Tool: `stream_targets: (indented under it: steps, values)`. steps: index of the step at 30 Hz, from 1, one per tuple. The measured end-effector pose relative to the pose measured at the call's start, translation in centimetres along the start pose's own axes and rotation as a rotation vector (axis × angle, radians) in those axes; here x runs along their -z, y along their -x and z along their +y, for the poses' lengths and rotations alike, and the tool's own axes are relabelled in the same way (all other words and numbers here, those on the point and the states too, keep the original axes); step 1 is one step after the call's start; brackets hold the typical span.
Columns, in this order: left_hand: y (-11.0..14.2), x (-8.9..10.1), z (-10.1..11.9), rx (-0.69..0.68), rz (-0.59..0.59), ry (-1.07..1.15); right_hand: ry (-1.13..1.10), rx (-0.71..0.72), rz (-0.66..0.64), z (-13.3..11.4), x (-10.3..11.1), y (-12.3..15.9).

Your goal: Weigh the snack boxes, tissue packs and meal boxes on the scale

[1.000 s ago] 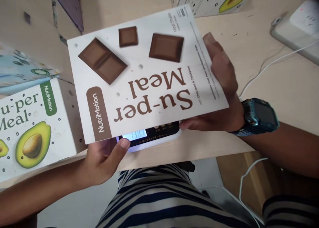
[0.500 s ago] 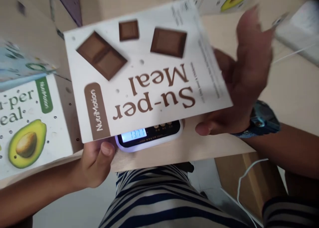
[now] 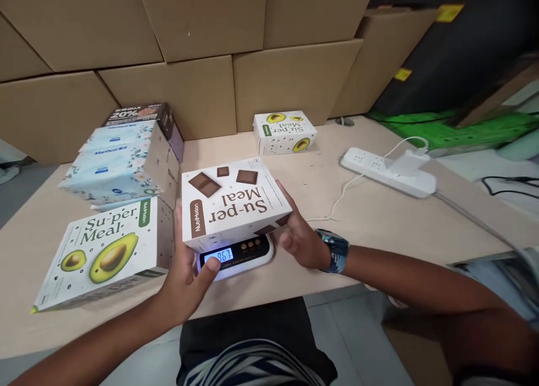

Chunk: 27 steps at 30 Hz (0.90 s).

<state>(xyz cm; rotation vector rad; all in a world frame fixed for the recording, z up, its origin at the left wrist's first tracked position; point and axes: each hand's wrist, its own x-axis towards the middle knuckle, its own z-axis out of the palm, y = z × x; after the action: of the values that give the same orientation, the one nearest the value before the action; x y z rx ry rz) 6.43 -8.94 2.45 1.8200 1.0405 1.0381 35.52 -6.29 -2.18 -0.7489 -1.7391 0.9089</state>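
Note:
A white Su-per Meal box [image 3: 236, 203] with chocolate pictures lies over a digital scale [image 3: 242, 264], its print upside down to me. Whether its full weight rests on the scale I cannot tell. My left hand [image 3: 187, 276] holds the box's left side, fingers along the wall and the thumb in front of the lit display, covering part of the digits. Against the right side, my right hand [image 3: 301, 237] grips with its fingers partly hidden behind the box. A larger avocado Su-per Meal box [image 3: 107, 251] lies just left of my left hand.
Tissue packs [image 3: 113, 161] and a dark box [image 3: 141, 113] stand at the back left. A small avocado box [image 3: 284, 133] sits near the cardboard boxes [image 3: 193, 96] along the back. To the right lies a white power strip [image 3: 387, 172] with cables on the table.
My view has pulled back and up, showing more of the table. The chocolate box, tilted up before, is now lower over the scale. My right hand has closed in on its side; the display's digits differ.

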Motion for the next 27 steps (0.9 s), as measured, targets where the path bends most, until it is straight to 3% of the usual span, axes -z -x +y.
stream_targets:
  steps: [2,4,7,10,12,14,19,27]
  values:
    - [-0.4,-0.5,1.0,-0.059,0.039,0.001,0.074,0.085,0.001,-0.7,0.6,-0.2]
    - [-2.6,-1.6,2.3,-0.192,0.111,-0.017,0.2,0.097,0.102,-1.2,2.7,-1.2]
    - [-10.0,-3.7,4.2,-0.344,0.146,-0.065,0.395,0.127,0.326,-1.8,8.5,-5.2]
    - [-19.4,-6.0,5.2,-0.249,0.167,-0.013,0.67,0.119,0.385,-2.4,14.3,-10.5]
    - [-24.2,-7.7,4.8,-0.118,0.147,-0.05,0.938,-0.067,0.334,-2.4,16.8,-13.2]
    - [-27.2,-9.3,3.8,-0.064,0.13,-0.121,1.109,-0.248,0.257,-2.0,17.8,-14.6]
    - [-29.8,-11.3,1.6,-0.022,0.122,-0.302,1.286,-0.406,0.271,0.0,17.7,-15.5]
    - [-30.8,-12.1,2.7,0.083,0.168,-0.565,1.436,-0.317,0.246,1.4,17.1,-17.0]
